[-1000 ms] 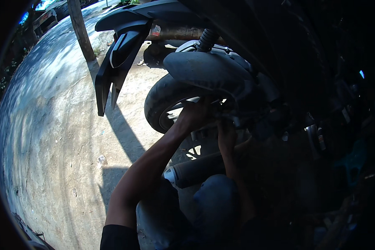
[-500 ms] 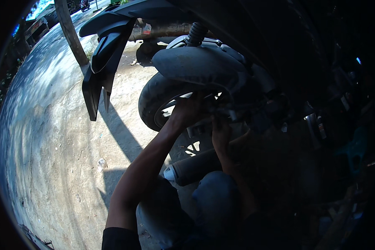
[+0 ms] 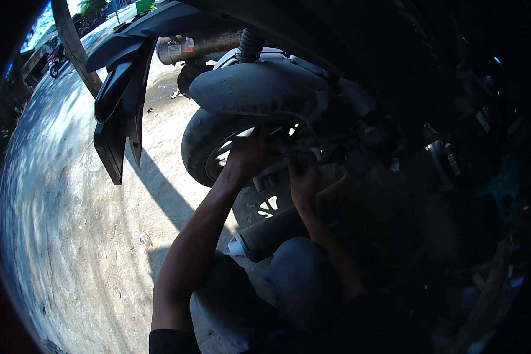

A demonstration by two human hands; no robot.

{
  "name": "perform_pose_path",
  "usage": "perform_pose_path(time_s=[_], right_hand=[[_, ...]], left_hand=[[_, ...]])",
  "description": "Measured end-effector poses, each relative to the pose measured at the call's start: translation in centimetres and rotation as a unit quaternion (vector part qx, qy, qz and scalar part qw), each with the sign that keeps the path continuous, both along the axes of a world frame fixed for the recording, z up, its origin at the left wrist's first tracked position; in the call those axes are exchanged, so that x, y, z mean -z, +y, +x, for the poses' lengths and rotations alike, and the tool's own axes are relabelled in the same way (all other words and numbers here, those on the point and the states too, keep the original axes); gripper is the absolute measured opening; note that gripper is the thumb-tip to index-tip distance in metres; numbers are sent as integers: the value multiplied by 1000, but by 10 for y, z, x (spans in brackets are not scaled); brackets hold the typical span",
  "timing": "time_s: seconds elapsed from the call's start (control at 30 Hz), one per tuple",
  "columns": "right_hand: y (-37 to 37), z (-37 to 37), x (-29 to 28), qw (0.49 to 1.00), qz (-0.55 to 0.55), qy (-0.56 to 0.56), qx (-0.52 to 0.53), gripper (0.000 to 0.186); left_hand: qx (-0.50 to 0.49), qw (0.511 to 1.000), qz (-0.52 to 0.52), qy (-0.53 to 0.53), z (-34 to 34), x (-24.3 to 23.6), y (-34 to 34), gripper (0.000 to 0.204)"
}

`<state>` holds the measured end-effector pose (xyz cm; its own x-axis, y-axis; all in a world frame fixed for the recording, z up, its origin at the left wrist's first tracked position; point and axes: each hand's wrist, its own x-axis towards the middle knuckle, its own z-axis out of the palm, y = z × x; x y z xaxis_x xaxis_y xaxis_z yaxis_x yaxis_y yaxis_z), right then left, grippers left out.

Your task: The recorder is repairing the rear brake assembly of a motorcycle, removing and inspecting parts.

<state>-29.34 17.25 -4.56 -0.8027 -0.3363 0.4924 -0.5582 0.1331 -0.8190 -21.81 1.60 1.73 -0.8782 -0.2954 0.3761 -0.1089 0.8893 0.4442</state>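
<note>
In front of me is the rear wheel of a motorbike, its black tire (image 3: 196,147) under a grey, dusty mudguard (image 3: 248,88). My left hand (image 3: 251,154) reaches in at the wheel's hub, its fingers lost in deep shadow. Just right of it and lower, my right hand (image 3: 304,174) is raised with fingers curled at the dark parts beside the hub; what they hold cannot be made out. Below the hands a black muffler (image 3: 268,236) with a pale end cap lies near my knees.
A coil spring (image 3: 250,46) rises above the mudguard. Black tail bodywork (image 3: 119,106) juts out at the left, near a wooden post (image 3: 74,47). A metal cylinder (image 3: 197,47) sits behind. Sunlit concrete (image 3: 88,224) spreads left; the right side is very dark.
The view has shifted, so the motorbike sits slightly further left in the picture. Both hands stay by the hub. On the road at upper left, another motorbike appears nearer.
</note>
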Motion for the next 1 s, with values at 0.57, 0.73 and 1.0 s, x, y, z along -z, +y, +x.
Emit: perform_pose_path(time_s=[0.57, 0.73, 1.0], right_hand=[[1, -16, 13, 995, 71, -35, 51, 19], [0, 0, 0, 1000, -16, -17, -10, 18], [1, -1, 2, 999, 27, 1, -20, 18]], left_hand=[[-4, 999, 11, -40, -6, -10, 8, 88], [-4, 1000, 6, -31, -3, -5, 2, 89], [-10, 1000, 10, -27, 1, -5, 1, 94]])
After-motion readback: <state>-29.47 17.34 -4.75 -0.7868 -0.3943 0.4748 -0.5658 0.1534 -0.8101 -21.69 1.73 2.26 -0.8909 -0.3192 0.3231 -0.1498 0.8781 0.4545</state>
